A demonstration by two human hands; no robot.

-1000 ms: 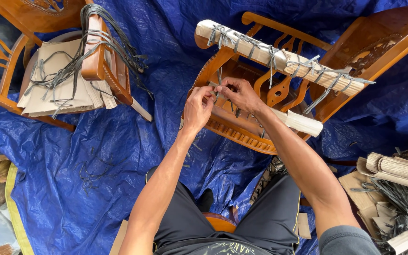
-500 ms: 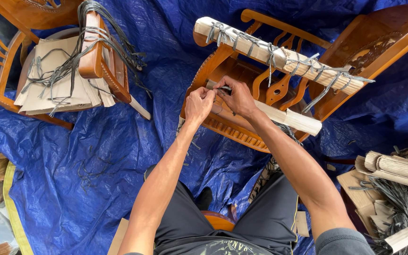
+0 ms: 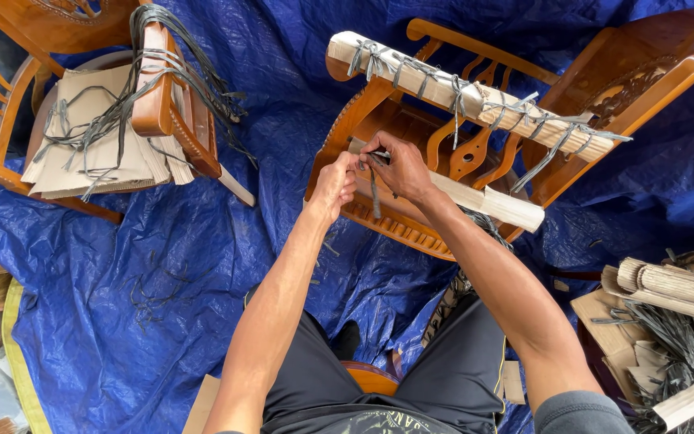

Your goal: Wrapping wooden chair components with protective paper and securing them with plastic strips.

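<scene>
Two bare forearms reach out over dark shorts (image 3: 443, 378) and blue tarp (image 3: 162, 273). Left hand (image 3: 333, 183) and right hand (image 3: 399, 167) meet, fingers pinched narrow on a grey strap (image 3: 375, 193) (its tail hangs down) at the cardboard-wrapped rail (image 3: 483, 201) of a tipped wooden chair (image 3: 604, 80). Farther left, another chair (image 3: 162, 96) carries cardboard and loose straps.

Blue tarp (image 3: 162, 265) across floor
</scene>
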